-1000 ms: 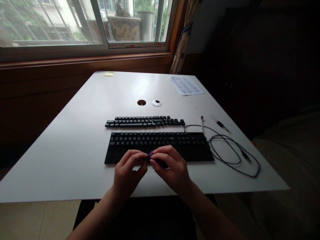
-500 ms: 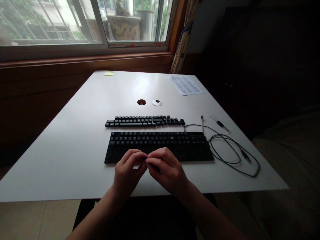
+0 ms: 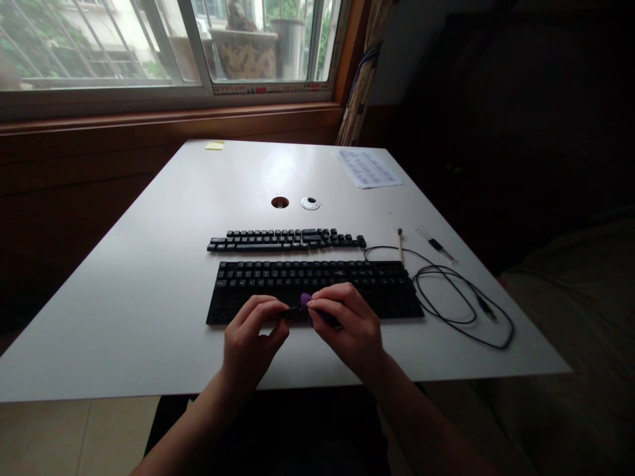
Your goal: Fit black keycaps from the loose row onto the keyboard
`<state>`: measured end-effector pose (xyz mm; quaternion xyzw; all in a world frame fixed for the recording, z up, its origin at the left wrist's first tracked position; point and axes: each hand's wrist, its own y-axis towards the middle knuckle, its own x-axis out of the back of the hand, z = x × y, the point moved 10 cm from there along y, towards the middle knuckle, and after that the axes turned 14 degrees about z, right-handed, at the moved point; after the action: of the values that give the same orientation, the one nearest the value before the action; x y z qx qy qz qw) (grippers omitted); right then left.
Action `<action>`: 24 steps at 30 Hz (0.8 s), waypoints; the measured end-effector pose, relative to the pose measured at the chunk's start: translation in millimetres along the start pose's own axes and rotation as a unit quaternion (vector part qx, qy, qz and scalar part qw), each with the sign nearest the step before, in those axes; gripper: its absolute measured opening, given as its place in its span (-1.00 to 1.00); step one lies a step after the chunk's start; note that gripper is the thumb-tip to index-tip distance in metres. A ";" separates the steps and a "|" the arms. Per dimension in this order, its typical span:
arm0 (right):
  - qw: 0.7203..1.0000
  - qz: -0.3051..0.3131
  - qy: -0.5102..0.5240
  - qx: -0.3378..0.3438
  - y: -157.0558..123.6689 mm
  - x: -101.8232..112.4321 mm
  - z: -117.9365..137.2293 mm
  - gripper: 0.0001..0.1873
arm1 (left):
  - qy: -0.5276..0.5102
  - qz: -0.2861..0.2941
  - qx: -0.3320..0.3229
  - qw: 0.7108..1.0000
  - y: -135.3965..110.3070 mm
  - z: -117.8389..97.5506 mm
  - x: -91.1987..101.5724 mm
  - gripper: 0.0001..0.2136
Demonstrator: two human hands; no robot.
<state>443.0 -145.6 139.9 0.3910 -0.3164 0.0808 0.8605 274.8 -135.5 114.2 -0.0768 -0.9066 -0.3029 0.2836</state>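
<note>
Over the keyboard (image 3: 317, 273), my left hand (image 3: 251, 338) pinches a dark piece (image 3: 294, 313), my right hand (image 3: 351, 328) a purple thing (image 3: 305, 299), wrists angling inward; desk (image 3: 124, 317) stretches left of the keyboard.

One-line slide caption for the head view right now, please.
Left hand pinches a small dark piece, right hand a purple item, at a black keyboard, loose keycaps beyond.

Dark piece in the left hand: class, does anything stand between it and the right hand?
Yes: the purple item, pinched in the right hand, shows between that hand and the dark piece in the left hand. Nothing else visible does.
</note>
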 end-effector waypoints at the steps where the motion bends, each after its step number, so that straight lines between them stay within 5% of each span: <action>1: 1.000 0.010 0.003 0.010 2.2 -2.6 3.3 -0.68 | 0.002 0.001 -0.002 1.000 -0.1 -0.6 -0.5 -0.80; 6: 0.996 0.069 -0.010 0.052 6.5 -17.6 14.6 -0.70 | 0.012 -0.006 -0.007 1.000 -2.4 -0.5 0.2 -0.79; 12: 0.994 0.086 -0.057 0.040 -1.7 -18.7 -0.5 -0.75 | -0.024 -0.015 0.012 1.000 -3.5 5.3 5.5 -0.78; 19: 0.999 0.039 0.005 -0.007 -4.5 -9.3 -18.9 -0.68 | -0.050 -0.013 0.013 0.999 -2.3 5.8 8.5 -0.79; 24: 0.996 0.067 0.058 -0.016 -2.8 -19.1 -21.4 -0.65 | -0.031 0.006 0.003 0.999 0.7 2.4 3.5 -0.80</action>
<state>439.4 -130.0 116.0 0.3495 -0.2924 0.1553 0.8765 271.1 -133.6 114.9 -0.0906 -0.9155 -0.2955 0.2575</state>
